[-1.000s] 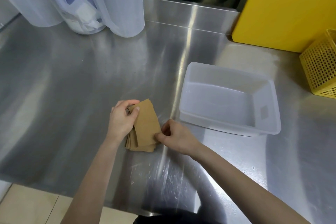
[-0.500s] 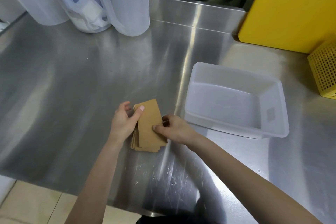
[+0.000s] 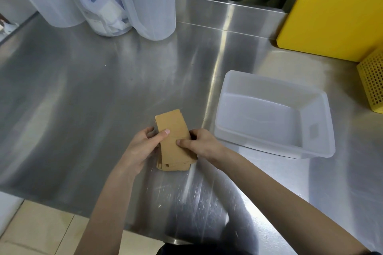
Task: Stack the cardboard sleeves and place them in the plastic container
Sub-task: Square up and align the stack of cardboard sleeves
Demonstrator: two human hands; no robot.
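A stack of flat brown cardboard sleeves lies on the steel counter near its front edge, its lower edges a little uneven. My left hand grips the stack's left side with the thumb on top. My right hand holds the right side, thumb pressed on the top sleeve. A translucent rectangular plastic container stands just to the right of the stack, with nothing inside it.
Three tall translucent plastic jugs stand at the back left. A yellow board leans at the back right, with a yellow perforated basket beside it. The steel counter ends at its front edge above a tiled floor.
Both hands have closed in on the stack's sides and squared the sleeves, which were fanned out before. The stack now points straighter away from me.
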